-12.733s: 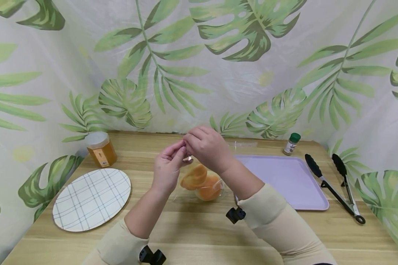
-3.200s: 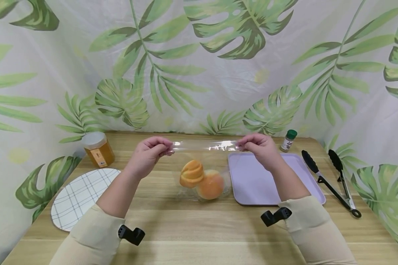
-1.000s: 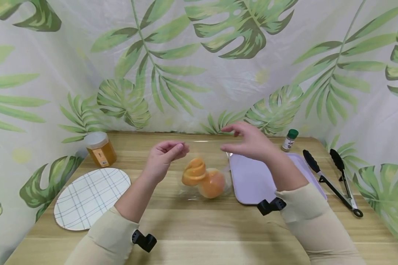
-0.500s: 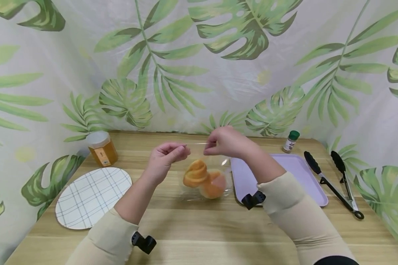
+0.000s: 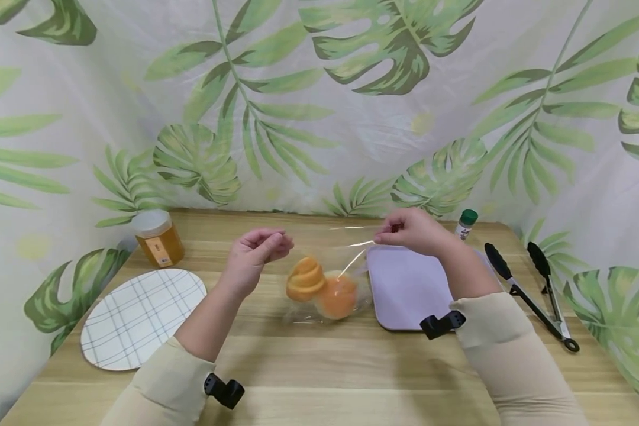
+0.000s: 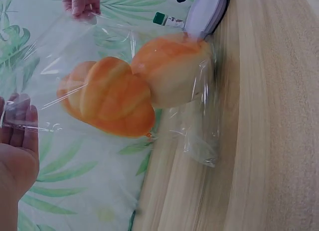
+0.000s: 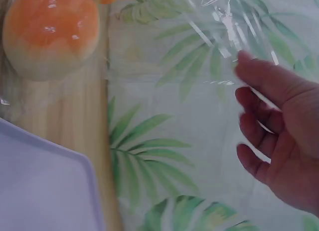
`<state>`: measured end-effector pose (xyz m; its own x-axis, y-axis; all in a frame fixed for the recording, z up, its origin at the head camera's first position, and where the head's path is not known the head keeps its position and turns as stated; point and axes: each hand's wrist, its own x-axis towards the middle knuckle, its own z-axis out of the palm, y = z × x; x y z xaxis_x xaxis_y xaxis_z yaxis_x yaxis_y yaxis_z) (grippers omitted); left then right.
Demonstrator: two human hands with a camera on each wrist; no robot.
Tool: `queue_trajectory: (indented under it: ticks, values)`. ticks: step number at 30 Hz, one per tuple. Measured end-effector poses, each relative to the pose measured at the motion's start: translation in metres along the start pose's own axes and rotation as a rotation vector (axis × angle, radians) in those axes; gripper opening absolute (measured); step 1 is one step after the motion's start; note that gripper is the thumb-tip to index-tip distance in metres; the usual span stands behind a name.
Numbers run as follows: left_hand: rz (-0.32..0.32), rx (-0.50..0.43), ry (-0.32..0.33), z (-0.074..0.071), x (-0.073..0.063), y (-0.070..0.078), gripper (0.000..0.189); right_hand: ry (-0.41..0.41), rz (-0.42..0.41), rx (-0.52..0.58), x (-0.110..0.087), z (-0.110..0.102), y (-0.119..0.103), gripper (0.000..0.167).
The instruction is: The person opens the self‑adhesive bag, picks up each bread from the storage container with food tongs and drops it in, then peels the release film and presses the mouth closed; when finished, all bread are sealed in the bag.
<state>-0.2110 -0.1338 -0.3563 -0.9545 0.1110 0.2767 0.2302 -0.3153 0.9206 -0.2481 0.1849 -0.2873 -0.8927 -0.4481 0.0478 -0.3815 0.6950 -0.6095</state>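
Observation:
Between both hands hangs a clear plastic bag (image 5: 346, 251) with two bread rolls in it. One roll is a twisted golden one (image 6: 107, 96); the other is a round orange-topped bun (image 5: 336, 296). My left hand (image 5: 258, 251) pinches the bag's top left corner between thumb and fingers. At the top right corner, my right hand (image 5: 418, 231) pinches the film with thumb and forefinger. The upper edge is stretched between them, glare running across it. In the right wrist view, the other fingers of my right hand (image 7: 279, 126) are loosely curled.
A lilac tray (image 5: 404, 290) lies on the wooden table (image 5: 319, 367), right of the bag. Black-tipped tongs (image 5: 538, 302) rest beyond it, and a green-capped spice jar (image 5: 465, 223) stands behind. On the left are a checked oval plate (image 5: 144, 319) and a honey jar (image 5: 160, 239).
My right hand released the bag's right corner, reached left to the top edge, then slid back right along it. My left hand stays at the left corner. Earlier, both hands worked together above the bag.

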Motion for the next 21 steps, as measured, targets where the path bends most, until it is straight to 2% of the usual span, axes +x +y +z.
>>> queue_trajectory:
  ticks: [5,9,12,16,21]
  values:
    - [-0.014,-0.007,0.087,0.002,0.004,-0.006,0.031,0.036,-0.023,0.398,0.001,0.025,0.018,0.018]
    - [-0.044,-0.001,0.148,0.002,0.011,-0.011,0.025,0.039,-0.024,0.594,0.006,0.047,0.024,0.021]
    - [-0.116,-0.010,0.173,-0.002,0.016,-0.014,0.025,0.037,0.029,0.709,0.011,0.061,0.026,0.019]
    - [-0.239,-0.028,0.176,-0.010,0.021,-0.015,0.026,0.002,0.096,0.901,0.013,0.073,0.025,0.012]
    - [-0.344,-0.049,0.199,-0.016,0.028,-0.011,0.025,-0.038,0.158,1.058,0.014,0.082,0.022,0.018]
